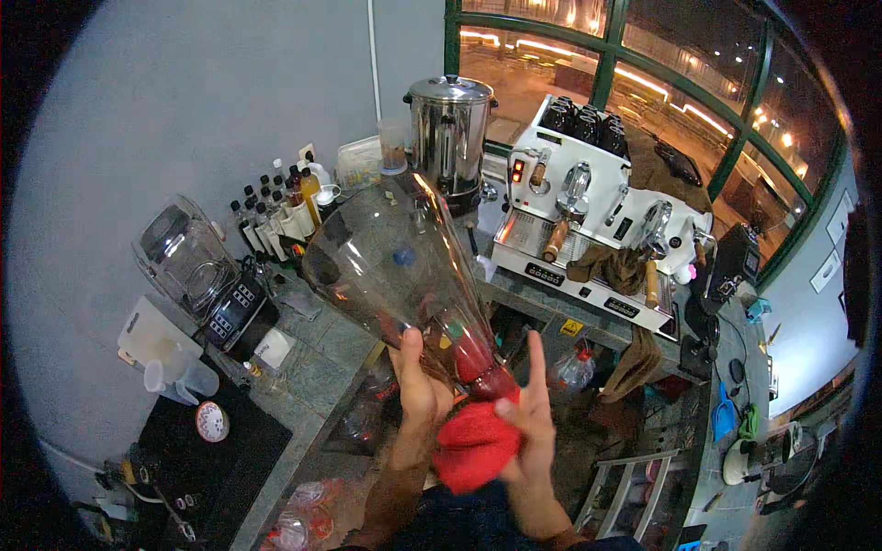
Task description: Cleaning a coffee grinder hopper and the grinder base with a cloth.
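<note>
A large clear plastic hopper, wide at its far end and narrow near me, is held up before me at a tilt. My left hand supports its side near the narrow end, thumb up along the wall. At the narrow neck my right hand presses a red cloth with its thumb, the index finger stretched out. Part of the red cloth shows through the neck. The hand is slightly blurred.
Behind stand syrup bottles, a steel urn and a white espresso machine. A blender and plastic jugs stand left on the stone counter. A metal ladder is low at right.
</note>
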`<state>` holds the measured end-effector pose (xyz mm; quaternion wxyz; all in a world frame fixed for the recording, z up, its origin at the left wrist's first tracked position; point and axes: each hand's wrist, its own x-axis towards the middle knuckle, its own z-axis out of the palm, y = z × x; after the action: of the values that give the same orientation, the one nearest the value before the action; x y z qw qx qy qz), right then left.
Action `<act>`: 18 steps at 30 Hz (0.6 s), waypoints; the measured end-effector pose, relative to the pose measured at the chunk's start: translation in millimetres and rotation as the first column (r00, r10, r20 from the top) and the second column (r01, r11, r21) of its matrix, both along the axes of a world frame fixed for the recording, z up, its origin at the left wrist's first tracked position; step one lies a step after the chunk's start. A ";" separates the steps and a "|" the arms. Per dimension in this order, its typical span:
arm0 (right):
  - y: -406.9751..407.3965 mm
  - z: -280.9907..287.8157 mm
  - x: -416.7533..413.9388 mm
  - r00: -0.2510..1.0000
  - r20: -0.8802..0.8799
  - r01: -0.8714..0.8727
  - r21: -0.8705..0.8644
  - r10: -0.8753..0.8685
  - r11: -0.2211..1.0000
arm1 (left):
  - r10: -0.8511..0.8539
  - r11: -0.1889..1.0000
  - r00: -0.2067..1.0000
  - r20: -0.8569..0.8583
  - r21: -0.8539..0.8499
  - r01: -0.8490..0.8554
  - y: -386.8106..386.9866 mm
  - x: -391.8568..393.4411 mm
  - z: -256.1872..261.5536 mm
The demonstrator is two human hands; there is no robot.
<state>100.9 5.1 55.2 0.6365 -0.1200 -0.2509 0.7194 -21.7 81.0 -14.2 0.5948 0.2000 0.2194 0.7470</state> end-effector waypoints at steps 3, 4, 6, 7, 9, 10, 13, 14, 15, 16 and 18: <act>13.0 -3.5 8.3 0.993 -0.105 -0.055 -0.024 0.052 0.998 | 0.102 0.986 0.994 -0.047 0.137 -0.094 -2.2 11.3 -1.2; 13.4 -4.9 8.1 0.993 -0.113 -0.043 -0.029 0.040 0.999 | 0.098 0.987 0.994 -0.049 0.133 -0.091 -4.0 11.5 0.8; 9.3 -10.0 8.9 1.000 0.006 -0.028 -0.012 0.028 1.000 | 0.120 0.983 0.989 0.091 0.125 -0.131 -7.5 12.4 14.5; 6.1 -12.5 10.1 0.992 0.128 -0.008 0.008 0.007 1.000 | 0.117 0.985 0.989 0.091 0.120 -0.127 -7.3 13.8 20.6; -4.2 -5.1 4.2 0.975 0.209 0.072 0.036 -0.078 0.997 | 0.111 0.987 0.989 0.093 0.104 -0.120 -6.2 14.4 29.2; -8.2 -2.7 -3.0 0.945 0.284 0.146 0.076 -0.161 0.986 | 0.113 0.988 0.989 0.092 0.098 -0.122 -6.6 13.5 27.4; -15.9 -21.9 -12.9 0.704 0.537 0.348 0.309 -0.465 0.885 | 0.210 0.972 0.977 -0.021 0.111 -0.207 -9.6 7.9 27.8; -20.3 -37.5 -6.0 0.469 0.690 0.296 0.465 -0.551 0.834 | 0.216 0.970 0.976 0.001 0.112 -0.214 -10.9 7.2 35.1; -18.3 -53.8 2.1 0.330 0.684 0.165 0.636 -0.650 0.753 | 0.228 0.966 0.973 0.024 0.118 -0.230 -12.2 3.3 43.0; -18.8 -58.9 20.0 0.334 0.684 0.163 0.636 -0.649 0.754 | 0.233 0.965 0.972 0.023 0.117 -0.234 -10.0 -2.5 42.6; -15.9 -39.4 41.6 0.028 0.759 0.018 0.650 -0.650 0.760 | 0.339 0.928 0.941 -0.011 0.167 -0.333 0.7 -15.6 30.1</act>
<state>142.5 -10.8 15.8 0.4730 -0.4575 -0.7290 0.1886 -37.3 81.7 15.9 0.4355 0.2222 0.2006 0.8490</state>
